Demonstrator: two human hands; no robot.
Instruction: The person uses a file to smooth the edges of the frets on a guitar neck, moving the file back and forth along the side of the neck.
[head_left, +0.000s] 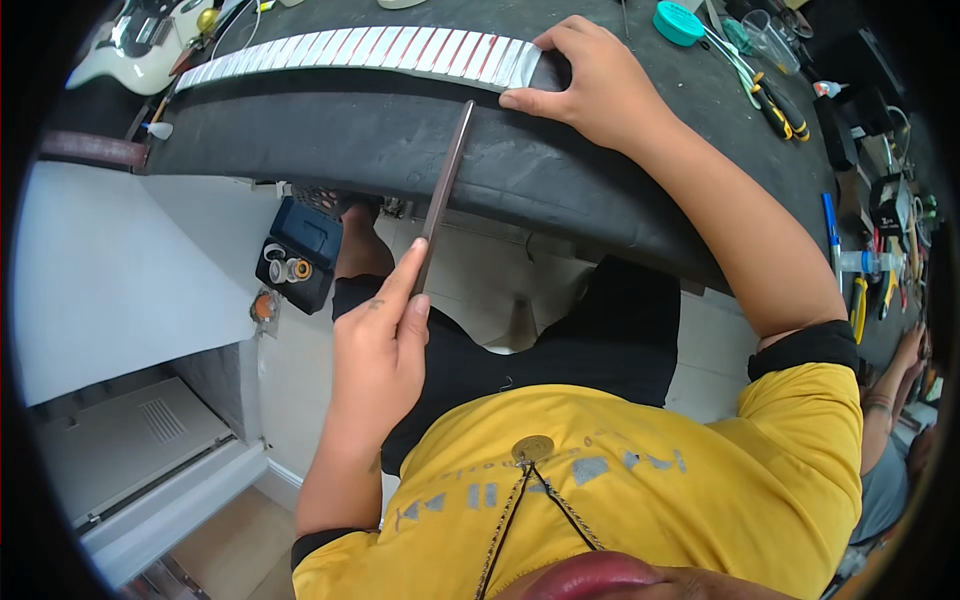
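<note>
My left hand (pixel 385 335) is closed around one end of a long, thin, dark file-like bar (pixel 445 185), the index finger laid along it. The bar points up and away over the bench edge, its far tip just short of a guitar neck (pixel 370 50). That neck lies across the bench, its fretboard covered in white tape strips with reddish lines between them. Its dark right end is gripped by my right hand (pixel 605 90), thumb on the near side and fingers on the far side.
A white electric guitar body (pixel 145 45) lies at the far left. Pliers (pixel 780 108) and a turquoise round container (pixel 679 23) sit at the far right. Below the bench is an open black case (pixel 303 248). Another person's arm (pixel 880 410) shows at the right edge.
</note>
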